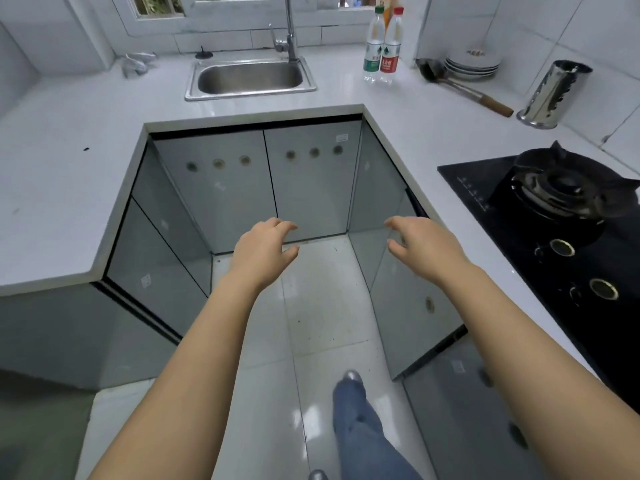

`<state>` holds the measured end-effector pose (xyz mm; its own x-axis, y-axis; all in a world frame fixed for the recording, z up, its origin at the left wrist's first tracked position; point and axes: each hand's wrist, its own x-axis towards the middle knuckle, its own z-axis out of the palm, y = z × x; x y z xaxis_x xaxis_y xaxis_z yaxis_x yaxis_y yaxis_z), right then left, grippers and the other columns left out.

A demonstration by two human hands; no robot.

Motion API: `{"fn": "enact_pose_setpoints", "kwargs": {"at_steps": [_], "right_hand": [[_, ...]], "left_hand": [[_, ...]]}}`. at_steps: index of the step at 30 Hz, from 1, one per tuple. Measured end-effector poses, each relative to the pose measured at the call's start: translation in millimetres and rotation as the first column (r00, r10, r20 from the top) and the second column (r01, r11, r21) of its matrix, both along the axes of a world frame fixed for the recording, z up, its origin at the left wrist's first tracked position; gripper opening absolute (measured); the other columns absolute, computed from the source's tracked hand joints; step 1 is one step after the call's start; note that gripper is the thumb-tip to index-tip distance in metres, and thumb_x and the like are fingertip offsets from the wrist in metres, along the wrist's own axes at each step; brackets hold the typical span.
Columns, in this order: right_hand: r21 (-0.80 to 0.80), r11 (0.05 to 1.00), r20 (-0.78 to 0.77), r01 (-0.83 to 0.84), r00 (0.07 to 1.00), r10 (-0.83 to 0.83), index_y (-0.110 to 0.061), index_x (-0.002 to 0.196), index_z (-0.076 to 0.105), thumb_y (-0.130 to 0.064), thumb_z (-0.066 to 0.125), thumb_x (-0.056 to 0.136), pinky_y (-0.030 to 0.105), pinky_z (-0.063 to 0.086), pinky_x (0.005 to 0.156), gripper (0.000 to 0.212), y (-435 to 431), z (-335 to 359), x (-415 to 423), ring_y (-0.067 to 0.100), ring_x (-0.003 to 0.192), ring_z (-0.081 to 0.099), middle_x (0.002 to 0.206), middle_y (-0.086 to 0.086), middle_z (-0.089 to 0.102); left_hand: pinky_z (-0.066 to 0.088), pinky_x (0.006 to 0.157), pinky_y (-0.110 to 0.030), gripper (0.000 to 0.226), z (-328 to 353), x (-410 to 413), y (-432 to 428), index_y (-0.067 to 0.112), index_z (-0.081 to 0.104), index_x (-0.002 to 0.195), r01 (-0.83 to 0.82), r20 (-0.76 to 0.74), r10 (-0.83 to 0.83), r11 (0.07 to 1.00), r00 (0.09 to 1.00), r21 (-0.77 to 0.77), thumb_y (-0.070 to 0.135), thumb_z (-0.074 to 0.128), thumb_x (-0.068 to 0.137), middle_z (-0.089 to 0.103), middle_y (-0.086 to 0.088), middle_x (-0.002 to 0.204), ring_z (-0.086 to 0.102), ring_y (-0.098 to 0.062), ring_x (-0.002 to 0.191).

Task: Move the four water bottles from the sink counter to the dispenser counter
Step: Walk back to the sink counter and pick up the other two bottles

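Two clear water bottles stand upright and touching on the white counter (346,95) to the right of the sink (250,77): one with a green cap and green label (374,46), one with a red cap and red label (390,48). My left hand (265,252) and my right hand (420,242) are stretched out in front of me over the floor, well short of the bottles. Both hands hold nothing, with fingers apart and slightly curled. No dispenser is in view.
A tall tap (290,26) rises behind the sink. Right of the bottles lie a ladle (460,86), stacked plates (472,64) and a shiny metal canister (552,95). A black gas hob (557,209) fills the right counter. Grey cabinet doors (263,181) line the U-shaped counter.
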<state>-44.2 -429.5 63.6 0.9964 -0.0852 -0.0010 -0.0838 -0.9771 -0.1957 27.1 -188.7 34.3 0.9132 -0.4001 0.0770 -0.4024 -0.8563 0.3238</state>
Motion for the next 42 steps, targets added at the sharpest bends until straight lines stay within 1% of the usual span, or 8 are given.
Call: {"fn": "enact_pose_setpoints", "kwargs": {"at_steps": [1, 4, 7, 12, 18, 27, 35, 42], "right_hand": [[-0.008, 1.0, 0.007, 0.012, 1.0, -0.012, -0.017, 0.129, 0.046, -0.023, 0.041, 0.092, 0.036, 0.048, 0.073, 0.038, -3.5, -1.4, 14.5, 0.024, 0.104, 0.056, 0.114, 0.005, 0.063], [-0.009, 1.0, 0.021, 0.018, 1.0, -0.017, -0.016, 0.127, 0.047, -0.026, 0.042, 0.093, 0.039, 0.048, 0.077, 0.036, -15.2, -6.1, 60.6, 0.026, 0.111, 0.053, 0.12, 0.006, 0.06], [0.0, 1.0, 0.019, 0.0, 1.0, 0.0, -0.015, 0.124, 0.048, -0.025, 0.042, 0.092, 0.04, 0.049, 0.076, 0.034, -29.8, -12.1, 111.3, 0.027, 0.108, 0.053, 0.12, 0.007, 0.06], [0.038, 0.999, 0.0, -0.011, 1.0, 0.011, -0.016, 0.13, 0.045, -0.024, 0.041, 0.093, 0.04, 0.049, 0.084, 0.038, -60.3, -12.8, 200.0, 0.025, 0.117, 0.051, 0.128, 0.004, 0.058], [0.041, 0.999, -0.002, -0.017, 1.0, 0.017, -0.017, 0.129, 0.046, -0.024, 0.041, 0.094, 0.04, 0.049, 0.081, 0.036, -95.6, -11.6, 284.6, 0.025, 0.112, 0.052, 0.12, 0.004, 0.061], [0.07, 0.997, 0.015, 0.023, 1.0, -0.024, -0.017, 0.128, 0.047, -0.024, 0.042, 0.093, 0.04, 0.049, 0.081, 0.036, -141.5, -12.1, 367.3, 0.025, 0.11, 0.053, 0.119, 0.005, 0.062], [0.073, 0.985, 0.054, 0.158, 0.985, -0.162, -0.019, 0.131, 0.045, -0.026, 0.044, 0.093, 0.037, 0.046, 0.087, 0.039, -179.3, -17.2, 453.1, 0.022, 0.118, 0.051, 0.13, 0.002, 0.057], [0.131, 0.943, 0.035, 0.306, 0.949, -0.313, -0.023, 0.131, 0.045, -0.03, 0.047, 0.092, 0.036, 0.047, 0.092, 0.04, -195.5, -11.4, 529.3, 0.02, 0.119, 0.052, 0.133, -0.001, 0.055]], "left_hand": [[0.041, 0.088, -0.035, 0.04, -1.3, 14.2, -4.0, 0.019, 0.049, 0.128, 0.004, 0.007, -0.004, 1.0, 1.0, -0.002, 0.032, 0.05, 0.09, 0.052, -0.004, 0.132, 0.047, -0.025, 0.119], [0.041, 0.088, -0.036, 0.04, -5.5, 60.0, -19.2, 0.018, 0.048, 0.128, 0.009, 0.025, -0.009, 1.0, 1.0, -0.01, 0.032, 0.05, 0.09, 0.052, -0.005, 0.132, 0.047, -0.025, 0.119], [0.042, 0.088, -0.036, 0.041, -9.7, 109.9, -37.6, 0.019, 0.049, 0.128, 0.0, 0.021, 0.001, 1.0, 1.0, -0.026, 0.032, 0.051, 0.09, 0.052, -0.004, 0.132, 0.047, -0.024, 0.119], [0.042, 0.089, -0.035, 0.039, -6.2, 196.4, -73.1, 0.019, 0.049, 0.128, -0.01, 0.023, 0.01, 0.999, 1.0, -0.033, 0.03, 0.051, 0.09, 0.053, -0.003, 0.132, 0.047, -0.023, 0.119], [0.042, 0.09, -0.035, 0.038, 1.0, 278.8, -111.9, 0.019, 0.05, 0.127, -0.013, 0.049, 0.017, 0.996, 0.999, -0.085, 0.028, 0.051, 0.09, 0.053, -0.002, 0.131, 0.046, -0.022, 0.12], [0.043, 0.091, -0.036, 0.037, -2.8, 375.1, -155.4, 0.021, 0.05, 0.126, 0.017, 0.012, -0.015, 0.991, 1.0, -0.132, 0.028, 0.051, 0.09, 0.053, 0.0, 0.132, 0.046, -0.02, 0.12], [0.039, 0.097, -0.036, 0.041, -4.3, 496.3, -200.4, 0.018, 0.047, 0.13, 0.127, 0.01, -0.127, 0.975, 0.992, -0.184, 0.027, 0.051, 0.091, 0.05, -0.003, 0.135, 0.043, -0.021, 0.124], [0.04, 0.093, -0.035, 0.042, -2.5, 603.6, -233.3, 0.022, 0.046, 0.13, 0.203, -0.023, -0.212, 0.957, 0.977, -0.206, 0.029, 0.052, 0.09, 0.049, 0.001, 0.136, 0.043, -0.019, 0.125]]}}
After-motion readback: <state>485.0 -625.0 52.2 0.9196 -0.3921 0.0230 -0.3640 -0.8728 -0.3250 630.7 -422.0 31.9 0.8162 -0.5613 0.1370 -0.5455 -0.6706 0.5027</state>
